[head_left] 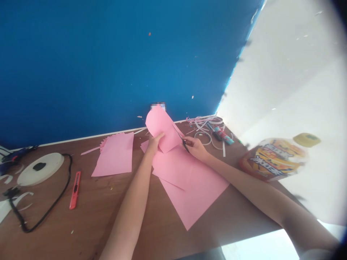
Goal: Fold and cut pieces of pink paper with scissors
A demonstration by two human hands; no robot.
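Centrally, the held sheet, pink and curling over at its upper left, stands raised above the table, near the foot of the blue wall. The left hand pinches its lower left part, the thumb lying across the near face. At its right edge are the scissors, their dark handles closed in the fingers of the right hand; a narrow flap of paper stands off the edge just above them. How far the blades are parted cannot be told.

Beneath both hands lie the loose sheets, also pink, overlapping at different angles, one corner pointing toward the viewer. Left of these, well apart, lies the fringed sheet, its far left border cut into short tabs, with a thin pink strip just beside it. Nearer the viewer is the red cutter; farther left, the black cable curves around the white disc. Beyond the right hand, pale strips lie tangled beside the tube. At far right stands the bottle, yellow-capped, tilted in this view, before the white wall.
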